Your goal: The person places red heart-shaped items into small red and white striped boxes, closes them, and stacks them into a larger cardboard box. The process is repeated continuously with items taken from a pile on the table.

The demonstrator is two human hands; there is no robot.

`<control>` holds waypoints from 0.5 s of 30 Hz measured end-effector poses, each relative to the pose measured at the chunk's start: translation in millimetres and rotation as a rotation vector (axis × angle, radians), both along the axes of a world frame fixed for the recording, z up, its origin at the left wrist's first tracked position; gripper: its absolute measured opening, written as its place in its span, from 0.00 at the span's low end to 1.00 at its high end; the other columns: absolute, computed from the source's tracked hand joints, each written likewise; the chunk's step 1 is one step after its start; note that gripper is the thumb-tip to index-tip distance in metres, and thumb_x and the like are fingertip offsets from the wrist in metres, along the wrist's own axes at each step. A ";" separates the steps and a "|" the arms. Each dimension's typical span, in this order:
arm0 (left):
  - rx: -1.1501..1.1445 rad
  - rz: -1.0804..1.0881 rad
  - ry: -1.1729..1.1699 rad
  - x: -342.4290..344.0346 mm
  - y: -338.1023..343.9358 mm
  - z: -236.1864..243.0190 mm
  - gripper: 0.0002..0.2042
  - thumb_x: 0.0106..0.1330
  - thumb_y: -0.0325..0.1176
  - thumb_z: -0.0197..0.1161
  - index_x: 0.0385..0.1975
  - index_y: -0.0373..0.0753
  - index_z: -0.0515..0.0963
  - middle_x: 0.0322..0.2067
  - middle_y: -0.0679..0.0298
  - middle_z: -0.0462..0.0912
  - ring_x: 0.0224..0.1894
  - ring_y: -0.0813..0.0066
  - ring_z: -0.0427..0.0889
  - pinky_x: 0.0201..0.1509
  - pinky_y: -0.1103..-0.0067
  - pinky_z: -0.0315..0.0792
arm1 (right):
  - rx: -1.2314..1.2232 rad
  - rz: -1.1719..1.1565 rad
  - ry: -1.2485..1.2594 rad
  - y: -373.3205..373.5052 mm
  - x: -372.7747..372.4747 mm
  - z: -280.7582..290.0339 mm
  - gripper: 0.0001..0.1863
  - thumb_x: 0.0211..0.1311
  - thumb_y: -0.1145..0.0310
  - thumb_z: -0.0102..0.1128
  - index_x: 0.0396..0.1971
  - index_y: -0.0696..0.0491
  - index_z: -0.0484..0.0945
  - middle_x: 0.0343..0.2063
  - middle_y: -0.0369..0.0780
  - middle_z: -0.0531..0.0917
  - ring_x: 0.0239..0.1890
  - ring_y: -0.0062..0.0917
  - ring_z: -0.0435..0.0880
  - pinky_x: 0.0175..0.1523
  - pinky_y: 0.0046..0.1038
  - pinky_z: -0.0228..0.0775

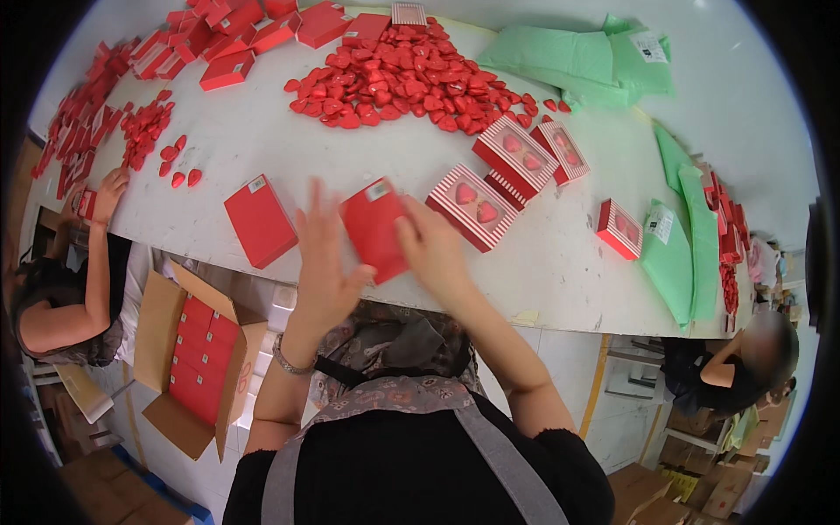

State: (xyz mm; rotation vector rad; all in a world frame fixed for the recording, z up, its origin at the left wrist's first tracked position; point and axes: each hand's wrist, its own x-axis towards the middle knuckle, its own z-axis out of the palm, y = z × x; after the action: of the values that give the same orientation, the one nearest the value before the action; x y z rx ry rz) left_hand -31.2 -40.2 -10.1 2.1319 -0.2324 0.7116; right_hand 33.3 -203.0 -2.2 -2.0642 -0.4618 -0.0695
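In my right hand (436,254) is a red box (371,226), its plain side with a small white label turned up; the fingers grip its right edge. Beside the box's left edge, my left hand (322,262) has its fingers stretched out and slightly blurred, the thumb near the box's lower corner. Another red box (261,220) lies on the table left of that hand. To the right, a striped box (472,206) shows two red hearts through its window. Two more striped boxes (514,157) (562,150) lean together behind it, and a smaller one (620,229) lies apart.
A large heap of red hearts (411,74) lies at the table's far middle, with red boxes (227,70) piled to its left. Green packages (560,57) rest at the back right and right edge. An open carton (159,328) holds red boxes at lower left. People sit at both sides.
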 end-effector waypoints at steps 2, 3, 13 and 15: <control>0.633 0.051 0.264 1.0 -7.1 -2.2 0.40 0.58 0.63 0.58 0.66 0.44 0.64 0.70 0.54 0.57 0.72 0.48 0.52 0.67 0.37 0.39 | -0.098 0.074 -0.413 -0.3 -5.8 -25.9 0.16 0.59 0.69 0.62 0.46 0.60 0.79 0.42 0.49 0.81 0.51 0.42 0.76 0.53 0.40 0.69; 0.672 0.091 0.271 5.0 -4.1 -1.0 0.40 0.57 0.63 0.58 0.67 0.46 0.64 0.70 0.57 0.58 0.72 0.50 0.53 0.67 0.37 0.39 | -0.244 0.061 -0.590 -15.7 0.2 -27.0 0.20 0.57 0.67 0.65 0.49 0.58 0.77 0.47 0.50 0.79 0.53 0.43 0.73 0.54 0.42 0.69; 0.676 0.110 0.197 12.3 44.1 9.7 0.45 0.52 0.63 0.64 0.68 0.45 0.62 0.71 0.53 0.55 0.73 0.51 0.52 0.69 0.39 0.35 | 0.522 -0.028 0.701 -62.7 15.2 14.7 0.28 0.67 0.52 0.54 0.58 0.57 0.71 0.38 0.47 0.82 0.36 0.25 0.82 0.41 0.30 0.75; 0.454 -0.056 0.070 15.1 10.2 16.5 0.50 0.52 0.64 0.64 0.71 0.40 0.55 0.71 0.44 0.47 0.75 0.51 0.46 0.70 0.42 0.33 | 0.314 0.125 0.861 -41.9 28.2 18.4 0.24 0.69 0.55 0.54 0.56 0.57 0.74 0.42 0.43 0.82 0.36 0.23 0.83 0.39 0.26 0.75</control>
State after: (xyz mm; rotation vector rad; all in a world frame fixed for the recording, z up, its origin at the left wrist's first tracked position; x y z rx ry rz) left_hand -16.1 -30.0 6.5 2.5627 -0.4486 0.5902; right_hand 61.5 -244.9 16.2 -1.5615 -0.0303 0.7466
